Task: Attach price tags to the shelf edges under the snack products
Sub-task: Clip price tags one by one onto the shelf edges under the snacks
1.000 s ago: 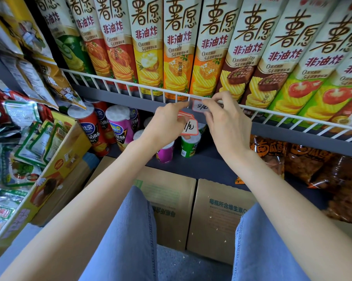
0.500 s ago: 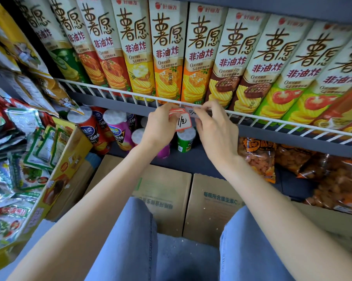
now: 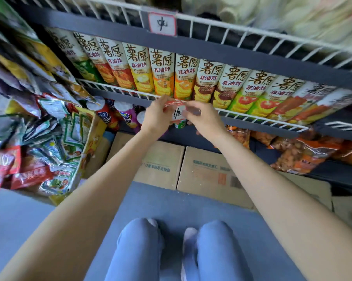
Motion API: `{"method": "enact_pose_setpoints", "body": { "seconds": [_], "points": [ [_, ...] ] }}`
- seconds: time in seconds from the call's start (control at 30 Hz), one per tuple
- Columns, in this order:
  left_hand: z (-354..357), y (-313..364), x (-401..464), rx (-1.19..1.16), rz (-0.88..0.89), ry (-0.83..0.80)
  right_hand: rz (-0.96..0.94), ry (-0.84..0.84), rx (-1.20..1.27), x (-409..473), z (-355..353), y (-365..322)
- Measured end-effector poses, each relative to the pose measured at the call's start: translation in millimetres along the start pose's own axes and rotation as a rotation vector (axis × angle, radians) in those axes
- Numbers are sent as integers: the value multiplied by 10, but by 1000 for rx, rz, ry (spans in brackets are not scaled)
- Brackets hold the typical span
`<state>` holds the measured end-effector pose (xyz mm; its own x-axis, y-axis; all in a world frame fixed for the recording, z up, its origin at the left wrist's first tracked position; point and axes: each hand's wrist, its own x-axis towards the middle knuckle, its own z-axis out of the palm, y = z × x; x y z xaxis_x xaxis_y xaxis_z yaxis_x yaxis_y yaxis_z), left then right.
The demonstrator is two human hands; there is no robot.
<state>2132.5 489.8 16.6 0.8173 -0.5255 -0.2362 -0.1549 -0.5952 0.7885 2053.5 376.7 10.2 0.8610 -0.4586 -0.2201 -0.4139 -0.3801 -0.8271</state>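
Between both hands [image 3: 182, 116], blurred price tag [image 3: 178, 114]

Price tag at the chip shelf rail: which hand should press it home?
Probably the right hand: its fingers lie over the price tag against the wire rail. The left hand pinches the tag's left edge, steadying it.

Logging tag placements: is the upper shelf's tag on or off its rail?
On. The upper price tag sits flat against the white wire rail, no hand touching it; its fastening isn't visible.
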Motion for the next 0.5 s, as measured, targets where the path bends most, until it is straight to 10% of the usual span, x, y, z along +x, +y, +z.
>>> {"method": "enact_pose_setpoints", "body": {
  "seconds": [0.5],
  "points": [
    [-66,1607,-1708,-362,-12,-121,108,150,124,-1706,-1384,-741]
  ]
}}
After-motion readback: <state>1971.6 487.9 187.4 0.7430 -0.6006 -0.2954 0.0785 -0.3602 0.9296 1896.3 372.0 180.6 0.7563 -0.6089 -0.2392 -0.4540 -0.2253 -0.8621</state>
